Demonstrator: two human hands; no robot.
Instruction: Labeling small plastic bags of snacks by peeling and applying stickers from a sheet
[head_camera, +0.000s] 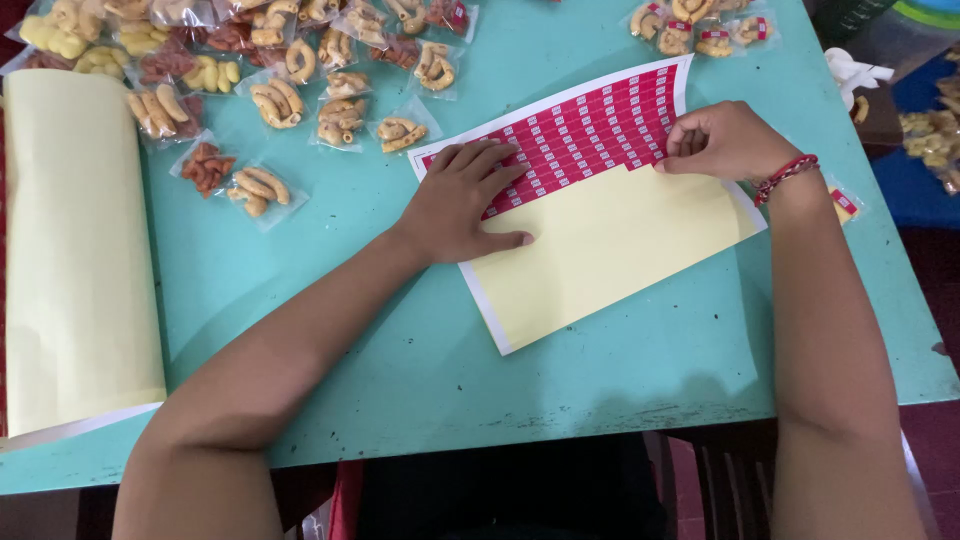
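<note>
Large sheet of small red rectangular stickers (590, 130), lower half bare yellow backing, on turquoise table (400, 340); left hand (462, 200) flat, pressing sheet; right hand (722, 140) pinching sticker at row's edge.

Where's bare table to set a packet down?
Bare: the table strip between the sticker sheet and near edge, and between the yellow backing sheet and left hand. Crowded: the snack packets along the far edge.
</note>
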